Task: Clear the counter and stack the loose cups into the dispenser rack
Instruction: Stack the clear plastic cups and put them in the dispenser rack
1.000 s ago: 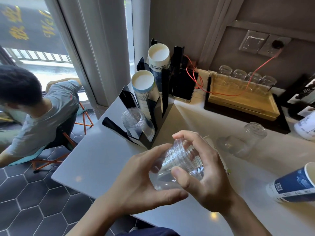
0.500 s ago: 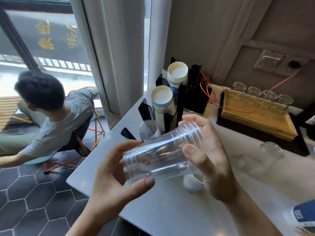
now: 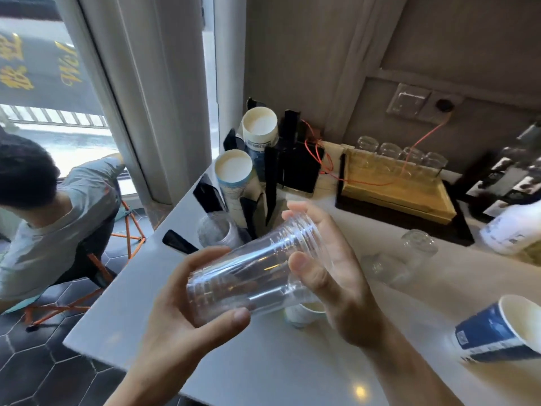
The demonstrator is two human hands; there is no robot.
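Note:
A stack of clear plastic cups (image 3: 251,268) lies tilted in the air above the counter, rim end up and to the right. My left hand (image 3: 187,306) grips its base end; my right hand (image 3: 330,268) holds the rim end. Just behind stands the black dispenser rack (image 3: 269,183), which holds two paper-cup stacks (image 3: 234,177) and a clear-cup stack (image 3: 216,234) in its near slot. Loose on the counter (image 3: 263,361) lie a clear cup (image 3: 389,266), a blue paper cup (image 3: 497,332) on its side, and a small white cup (image 3: 301,313) partly hidden under my right hand.
A wooden tray (image 3: 398,194) with several glass jars stands at the back right, with a red cable across it. A white bottle (image 3: 515,227) lies at the right edge. A person (image 3: 52,206) sits on a chair below the counter's left edge.
The stack of clear cups has risen from near the counter and turned, rim end now up to the right. My view has shifted a little to the right.

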